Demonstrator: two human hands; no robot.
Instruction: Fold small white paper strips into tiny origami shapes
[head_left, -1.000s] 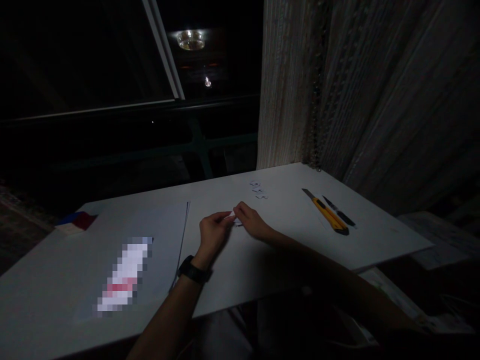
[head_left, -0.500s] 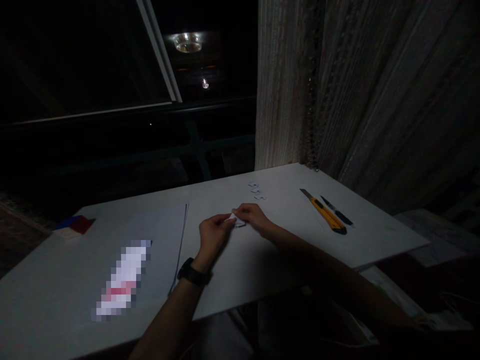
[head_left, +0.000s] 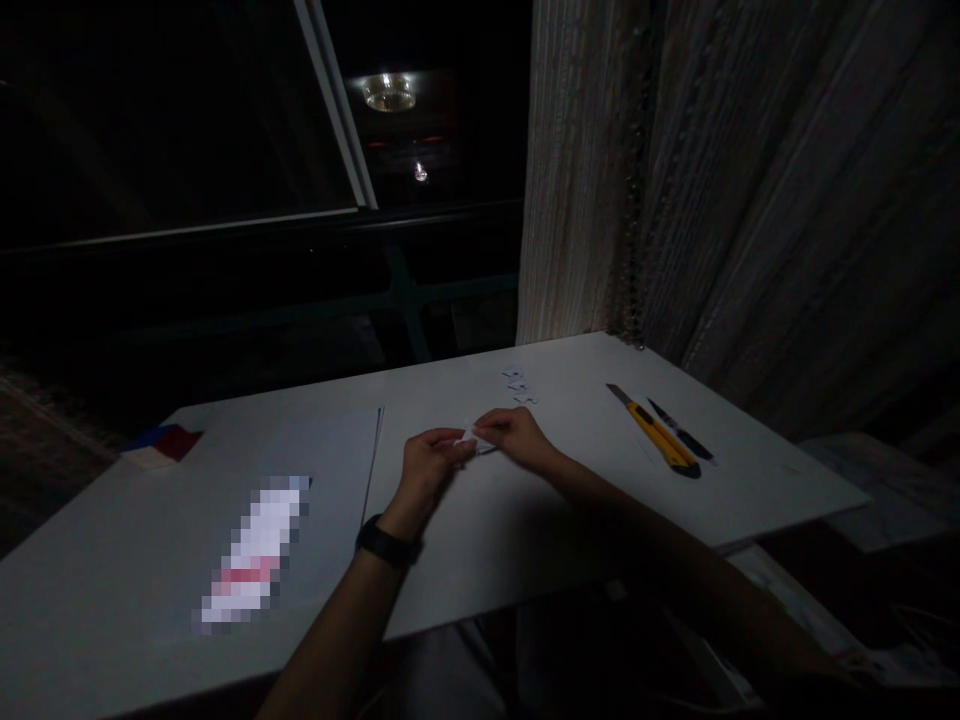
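Between both hands, just above the white table (head_left: pixel 480 560), is a small folded piece of white paper (head_left: pixel 470 436). My left hand (head_left: pixel 431 462), with a dark watch on its wrist, pinches the paper from the left. From the right, the fingertips of my right hand (head_left: pixel 517 435) grip the same piece. The fingers partly cover it, so its full shape is hidden. Beyond my hands, several small folded paper pieces (head_left: pixel 519 386) lie in a short row.
A yellow utility knife (head_left: pixel 664 437) and a dark pen (head_left: pixel 684 430) lie on the right. White sheets (head_left: pixel 330 500) and a blurred-out item (head_left: pixel 255 550) are at the left. A blue, red and white block (head_left: pixel 161 446) sits at the far left. A curtain (head_left: pixel 570 180) hangs behind.
The fingers have shifted slightly on the folded paper, and more white shows between them. The whole view has moved a little, with everything sitting slightly further right.
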